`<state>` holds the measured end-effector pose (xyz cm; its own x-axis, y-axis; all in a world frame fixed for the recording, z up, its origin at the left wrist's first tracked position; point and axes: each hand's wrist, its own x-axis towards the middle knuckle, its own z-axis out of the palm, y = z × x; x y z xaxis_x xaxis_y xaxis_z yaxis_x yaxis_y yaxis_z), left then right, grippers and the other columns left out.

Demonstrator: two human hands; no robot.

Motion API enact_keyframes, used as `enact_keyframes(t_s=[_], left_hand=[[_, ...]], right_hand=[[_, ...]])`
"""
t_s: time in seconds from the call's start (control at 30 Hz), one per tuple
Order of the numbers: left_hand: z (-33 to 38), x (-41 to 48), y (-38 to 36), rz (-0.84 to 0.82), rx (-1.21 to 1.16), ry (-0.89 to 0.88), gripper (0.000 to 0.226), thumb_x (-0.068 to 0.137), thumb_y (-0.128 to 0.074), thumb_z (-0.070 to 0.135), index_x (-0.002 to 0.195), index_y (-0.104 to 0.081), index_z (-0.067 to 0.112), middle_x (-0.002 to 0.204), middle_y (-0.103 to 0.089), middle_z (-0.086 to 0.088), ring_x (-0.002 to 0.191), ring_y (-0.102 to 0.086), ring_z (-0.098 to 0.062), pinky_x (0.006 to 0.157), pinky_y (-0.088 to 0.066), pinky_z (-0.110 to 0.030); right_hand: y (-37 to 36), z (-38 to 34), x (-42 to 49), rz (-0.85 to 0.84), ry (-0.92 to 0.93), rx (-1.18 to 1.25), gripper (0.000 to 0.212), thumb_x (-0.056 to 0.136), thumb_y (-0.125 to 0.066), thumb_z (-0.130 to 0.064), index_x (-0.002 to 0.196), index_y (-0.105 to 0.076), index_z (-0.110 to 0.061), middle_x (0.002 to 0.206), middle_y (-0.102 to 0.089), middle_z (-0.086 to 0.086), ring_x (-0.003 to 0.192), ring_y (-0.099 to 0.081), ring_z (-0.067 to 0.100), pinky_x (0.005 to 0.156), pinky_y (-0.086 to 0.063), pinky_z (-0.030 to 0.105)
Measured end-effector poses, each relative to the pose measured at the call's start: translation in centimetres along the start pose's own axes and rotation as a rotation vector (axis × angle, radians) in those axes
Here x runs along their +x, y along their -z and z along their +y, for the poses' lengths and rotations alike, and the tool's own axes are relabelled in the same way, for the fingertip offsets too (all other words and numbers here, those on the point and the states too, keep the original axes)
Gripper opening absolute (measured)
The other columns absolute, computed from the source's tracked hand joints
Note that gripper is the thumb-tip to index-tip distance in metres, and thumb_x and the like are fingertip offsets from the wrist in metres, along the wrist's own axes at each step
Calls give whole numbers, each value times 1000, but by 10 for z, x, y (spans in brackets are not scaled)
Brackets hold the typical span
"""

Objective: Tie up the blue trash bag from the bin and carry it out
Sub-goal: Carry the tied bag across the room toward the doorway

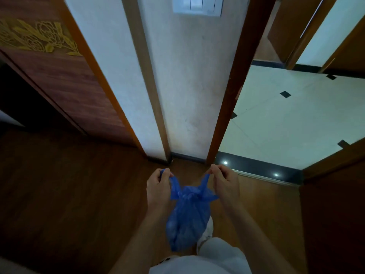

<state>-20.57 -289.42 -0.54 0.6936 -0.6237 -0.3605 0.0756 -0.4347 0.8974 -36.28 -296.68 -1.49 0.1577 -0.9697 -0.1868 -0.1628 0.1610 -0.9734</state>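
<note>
The blue trash bag [187, 218] hangs in front of my legs, bunched and knotted at its neck with two ends pulled apart. My left hand [158, 184] grips the left end of the bag, fingers curled round it. My right hand [223, 181] pinches the right end, drawn up and out to the right. The bag's full body droops below the knot, above the wooden floor. No bin is in view.
A white wall [189, 95] with brown wooden trim stands straight ahead. A doorway on the right opens onto a white tiled floor [286, 125] behind a dark threshold [256, 167]. A dark wooden cabinet [65, 80] with gold carving is at the left.
</note>
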Motion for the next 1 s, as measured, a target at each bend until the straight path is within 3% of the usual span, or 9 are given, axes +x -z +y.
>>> enact_keyframes(t_s=[0.2, 0.5, 0.63, 0.7, 0.9, 1.0], left_hand=[[33, 51, -55, 99, 22, 56, 27, 96, -53, 27, 72, -63, 18, 62, -54, -2, 57, -47, -15, 56, -38, -35], [50, 100, -92, 135, 58, 27, 20, 96, -53, 24, 80, -63, 20, 72, -62, 2, 66, -56, -13, 60, -42, -28], [48, 127, -99, 146, 127, -21, 11, 96, -56, 27, 89, -63, 23, 82, -67, 2, 80, -64, -17, 71, -50, -34], [47, 138, -103, 117, 143, -30, 10, 96, -57, 26, 90, -64, 22, 84, -67, 4, 83, -65, -16, 71, -49, -31], [16, 166, -120, 67, 124, -17, 10, 94, -61, 29, 84, -62, 26, 81, -68, 0, 80, -66, -18, 72, -54, -39], [-22, 186, -139, 9, 154, 0, 9, 95, -60, 29, 87, -61, 24, 81, -67, 0, 78, -65, -16, 70, -53, -34]], right_hand=[[8, 0, 91, -116, -92, -47, 28, 101, -53, -20, 80, -67, -9, 62, -54, 1, 49, -49, 0, 47, -38, 12], [8, -3, 166, -86, -66, -48, 26, 102, -53, -24, 82, -65, -12, 75, -61, 15, 62, -54, 8, 55, -42, 17], [7, 6, 186, -26, -107, -55, 19, 101, -55, -26, 86, -63, -17, 70, -59, 5, 61, -54, 6, 55, -43, 21], [7, 13, 191, 4, -161, -69, 17, 101, -54, -31, 89, -62, -21, 74, -62, 7, 66, -58, 14, 60, -47, 28], [5, 55, 195, 41, -196, -123, 17, 101, -55, -28, 90, -64, -20, 77, -65, 8, 70, -62, 27, 63, -50, 37], [-8, 100, 201, 68, -219, -168, 21, 100, -57, -25, 81, -62, -18, 71, -60, 4, 63, -55, 18, 59, -46, 36]])
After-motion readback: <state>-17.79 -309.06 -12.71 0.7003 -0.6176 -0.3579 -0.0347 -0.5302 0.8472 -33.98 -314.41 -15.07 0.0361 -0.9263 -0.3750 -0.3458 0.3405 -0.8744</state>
